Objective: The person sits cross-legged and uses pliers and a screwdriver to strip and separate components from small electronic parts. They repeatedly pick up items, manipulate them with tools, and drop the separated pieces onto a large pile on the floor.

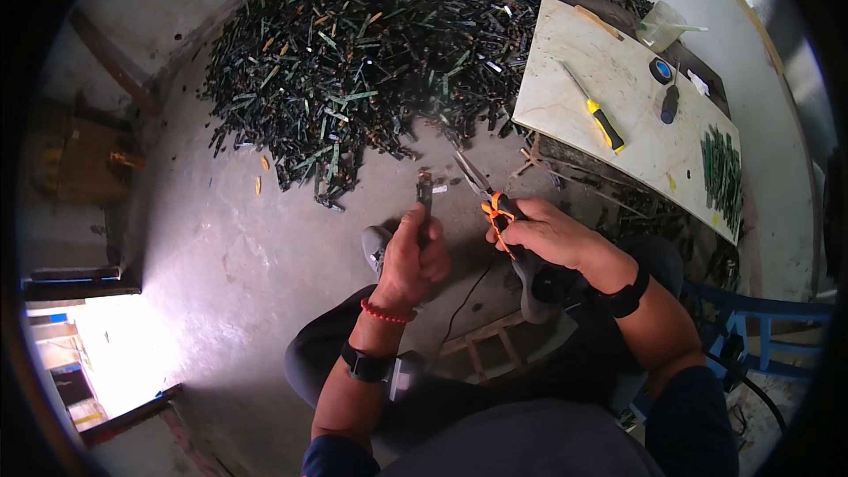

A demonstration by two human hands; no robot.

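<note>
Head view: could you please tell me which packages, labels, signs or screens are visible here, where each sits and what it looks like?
Wrist device: on the left forearm below the left hand, dark band, face dark; whether it is a screen is unclear.
Clear plastic container: far end of the pale board, pale and see-through.
No signs or readable labels show.
</note>
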